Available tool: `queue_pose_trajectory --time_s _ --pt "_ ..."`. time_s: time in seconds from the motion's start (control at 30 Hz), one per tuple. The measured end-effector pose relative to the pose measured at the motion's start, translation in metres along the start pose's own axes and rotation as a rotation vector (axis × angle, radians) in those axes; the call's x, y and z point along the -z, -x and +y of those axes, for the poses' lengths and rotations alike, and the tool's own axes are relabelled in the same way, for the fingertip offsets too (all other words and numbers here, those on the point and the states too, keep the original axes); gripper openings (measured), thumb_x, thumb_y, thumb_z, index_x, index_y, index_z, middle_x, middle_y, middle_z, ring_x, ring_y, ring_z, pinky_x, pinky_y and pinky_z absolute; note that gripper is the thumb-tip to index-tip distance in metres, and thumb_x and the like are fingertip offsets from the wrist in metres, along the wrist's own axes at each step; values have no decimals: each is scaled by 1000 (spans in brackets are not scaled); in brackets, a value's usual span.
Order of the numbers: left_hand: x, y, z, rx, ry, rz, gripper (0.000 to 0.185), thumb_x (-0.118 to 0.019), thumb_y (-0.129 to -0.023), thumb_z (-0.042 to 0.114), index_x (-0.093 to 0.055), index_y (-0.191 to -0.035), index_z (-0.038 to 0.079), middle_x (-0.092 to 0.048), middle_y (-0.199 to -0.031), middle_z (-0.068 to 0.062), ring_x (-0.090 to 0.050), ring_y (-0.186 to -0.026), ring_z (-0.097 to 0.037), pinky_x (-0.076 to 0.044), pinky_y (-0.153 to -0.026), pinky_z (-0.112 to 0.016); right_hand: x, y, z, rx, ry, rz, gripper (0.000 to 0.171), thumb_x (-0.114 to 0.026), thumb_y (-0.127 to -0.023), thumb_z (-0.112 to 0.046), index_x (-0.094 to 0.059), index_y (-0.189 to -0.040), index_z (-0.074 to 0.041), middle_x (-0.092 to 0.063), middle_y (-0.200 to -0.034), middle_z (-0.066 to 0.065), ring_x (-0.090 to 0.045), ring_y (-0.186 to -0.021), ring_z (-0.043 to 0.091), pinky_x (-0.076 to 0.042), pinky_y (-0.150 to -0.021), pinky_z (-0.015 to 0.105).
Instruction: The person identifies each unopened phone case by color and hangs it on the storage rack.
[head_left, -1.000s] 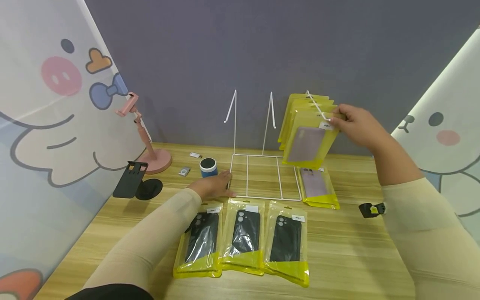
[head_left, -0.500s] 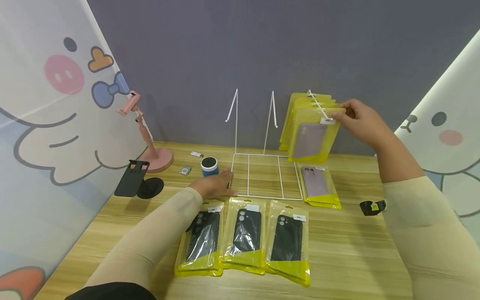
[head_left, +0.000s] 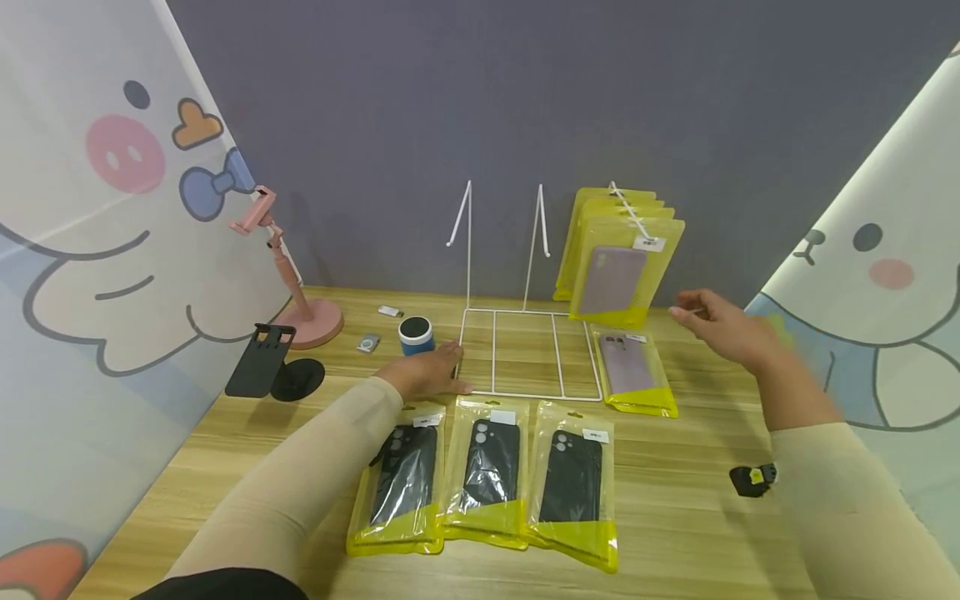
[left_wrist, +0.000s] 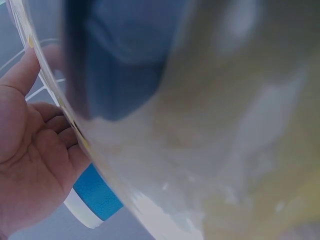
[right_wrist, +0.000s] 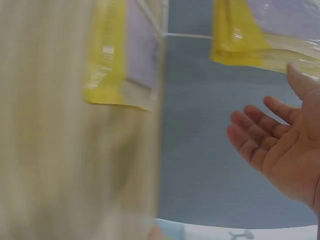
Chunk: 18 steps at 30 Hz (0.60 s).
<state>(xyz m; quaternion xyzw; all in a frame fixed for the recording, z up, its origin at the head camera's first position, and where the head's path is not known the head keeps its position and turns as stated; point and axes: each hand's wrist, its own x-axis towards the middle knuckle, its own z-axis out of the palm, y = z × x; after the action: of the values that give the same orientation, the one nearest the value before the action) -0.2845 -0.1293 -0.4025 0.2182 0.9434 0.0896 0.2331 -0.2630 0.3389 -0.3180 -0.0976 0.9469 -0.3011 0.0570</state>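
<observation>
My left hand (head_left: pixel 429 372) rests at the left front corner of a white wire display rack (head_left: pixel 528 396), thumb and fingers spread apart against its base. In the left wrist view a clear bag (left_wrist: pixel 240 150) hides some fingertips. My right hand (head_left: pixel 723 329) is in the air right of the rack, holding nothing; the right wrist view shows its palm and loosely bent fingers (right_wrist: pixel 255 130). Several yellow-edged bags hang from the rack's right hook, the front one a bagged lilac phone case (head_left: pixel 613 279). Below, another bagged lilac phone case (head_left: pixel 630 367) lies on the table.
Three bagged black phone cases (head_left: pixel 487 467) lie in a row before the rack. The left and middle hooks (head_left: pixel 543 225) are bare. Leftward are a blue-and-white jar (head_left: pixel 416 335), a pink phone stand (head_left: pixel 300 312), a black stand (head_left: pixel 262 367) and two small gadgets (head_left: pixel 367 342).
My right hand has let go of the front lilac case's bag on the right hook and moved down and slightly right. That bag now hangs by itself. My left hand has stayed put.
</observation>
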Motion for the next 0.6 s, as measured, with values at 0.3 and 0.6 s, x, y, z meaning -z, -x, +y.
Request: queue_pose_trajectory --time_s 0.3,0.6 --pt "-2 -1 -1 12 -8 0 94 -51 -93 62 -11 -158 7 -2 -166 -10 -4 -153 -26 -13 -124 -44 -62 6 26 95 140 -193 69 -48 -102 -43 -31 -150 5 -30 -151 35 -30 -135 57 -33 -103 71" --pt "-2 -2 0 5 -22 -6 94 -50 -94 62 -11 -158 6 -2 -166 -10 -4 -153 -27 -13 -124 -44 -78 31 8 164 301 -291 48 -54 -101 -33 -59 -131 4 -53 -137 29 -49 -125 51 -42 -101 62"
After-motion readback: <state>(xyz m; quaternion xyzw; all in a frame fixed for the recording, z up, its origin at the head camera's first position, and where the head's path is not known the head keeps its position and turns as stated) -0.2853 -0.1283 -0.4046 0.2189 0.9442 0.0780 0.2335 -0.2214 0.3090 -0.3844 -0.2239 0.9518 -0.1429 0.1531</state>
